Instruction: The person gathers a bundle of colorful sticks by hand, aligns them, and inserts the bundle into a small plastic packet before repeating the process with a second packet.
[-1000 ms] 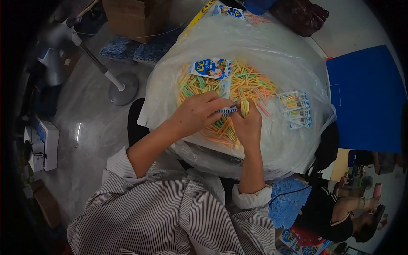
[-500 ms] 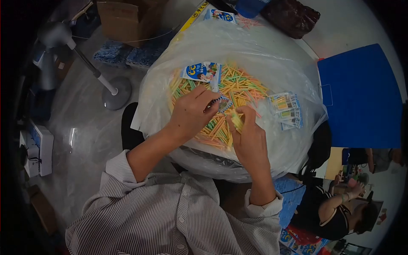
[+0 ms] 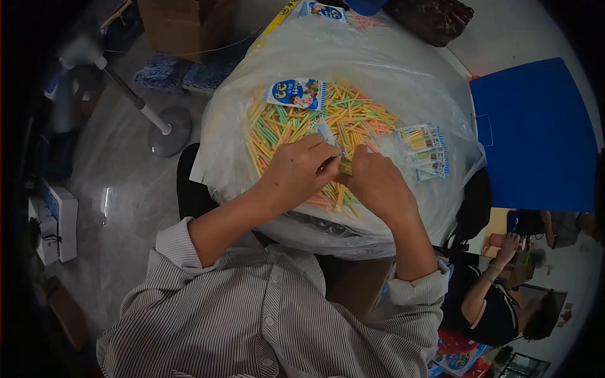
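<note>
Many thin pastel sticks (image 3: 271, 135) lie heaped on clear plastic sheeting (image 3: 391, 69). Over the heap, my left hand (image 3: 299, 170) is closed on a small clear-and-blue packet (image 3: 324, 130), partly hidden by the fingers. My right hand (image 3: 380, 183) meets it fingertip to fingertip, closed around a few yellowish sticks (image 3: 345, 165) at the packet's end. A blue-and-white printed packet (image 3: 295, 94) rests on the heap's upper edge. To the right, several filled packets (image 3: 423, 151) overlap on the plastic.
A blue panel (image 3: 532, 135) stands at the right. A dark red bag (image 3: 432, 19) and another packet (image 3: 323, 11) are at the top. A cardboard box (image 3: 170, 28) and a stand base (image 3: 170, 131) are at the left. Another person (image 3: 485, 296) is at lower right.
My right hand has moved up and left with the sticks to meet my left hand at the packet. The other person's arm has been raised.
</note>
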Demonstrator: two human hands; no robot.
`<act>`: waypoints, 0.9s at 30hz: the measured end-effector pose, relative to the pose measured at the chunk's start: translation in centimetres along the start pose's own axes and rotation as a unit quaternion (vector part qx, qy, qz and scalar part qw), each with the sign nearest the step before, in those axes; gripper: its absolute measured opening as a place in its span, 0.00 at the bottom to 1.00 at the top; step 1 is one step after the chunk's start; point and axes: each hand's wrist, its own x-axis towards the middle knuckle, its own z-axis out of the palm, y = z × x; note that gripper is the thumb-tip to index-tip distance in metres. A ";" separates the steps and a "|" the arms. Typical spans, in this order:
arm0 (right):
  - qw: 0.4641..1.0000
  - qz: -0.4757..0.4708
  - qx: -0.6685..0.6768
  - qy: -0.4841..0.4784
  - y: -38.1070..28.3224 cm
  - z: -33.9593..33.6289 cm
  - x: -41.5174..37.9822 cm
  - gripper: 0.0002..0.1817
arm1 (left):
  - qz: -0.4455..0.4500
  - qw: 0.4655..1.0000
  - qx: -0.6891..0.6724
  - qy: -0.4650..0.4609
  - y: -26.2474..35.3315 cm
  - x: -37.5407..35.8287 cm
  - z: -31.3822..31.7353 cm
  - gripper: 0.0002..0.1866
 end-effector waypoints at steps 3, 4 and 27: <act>0.994 -0.091 -0.058 -0.023 0.4 0.0 0.8 0.17 | -0.019 1.000 -0.018 -0.016 0.1 -0.2 0.1 0.05; 0.994 -0.093 -0.059 -0.025 0.1 -0.4 0.8 0.17 | -0.027 0.999 -0.022 -0.020 0.0 -0.3 0.2 0.04; 0.851 -0.126 0.318 0.398 -1.1 4.6 0.8 0.14 | -0.290 0.917 -0.274 0.013 -1.0 0.5 -1.7 0.04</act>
